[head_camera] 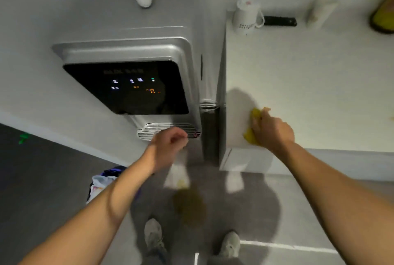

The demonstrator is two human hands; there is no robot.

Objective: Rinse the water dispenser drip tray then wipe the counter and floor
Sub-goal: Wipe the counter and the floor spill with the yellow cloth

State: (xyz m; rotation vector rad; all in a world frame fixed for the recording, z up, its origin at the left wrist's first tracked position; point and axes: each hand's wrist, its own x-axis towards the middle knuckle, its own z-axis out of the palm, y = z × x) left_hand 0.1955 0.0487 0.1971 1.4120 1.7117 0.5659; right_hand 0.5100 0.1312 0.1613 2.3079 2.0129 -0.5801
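Observation:
A silver water dispenser (132, 51) with a black lit panel stands against the wall. Its white slotted drip tray (149, 130) sits in place under the spout. My left hand (168, 145) hovers in front of the tray with its fingers curled, holding nothing that I can see. My right hand (270, 130) presses a yellow cloth (251, 136) onto the near left corner of the white counter (309, 77). A yellowish-brown stain (187, 205) lies on the grey floor (277, 222) below the dispenser, with pale patches beside it.
A white jug (247, 16) and a black bar (279, 21) sit at the counter's back. A yellow object (383, 15) is at the far right. A bin with a plastic bag (102, 183) stands left of my arm. My shoes (153, 237) are below.

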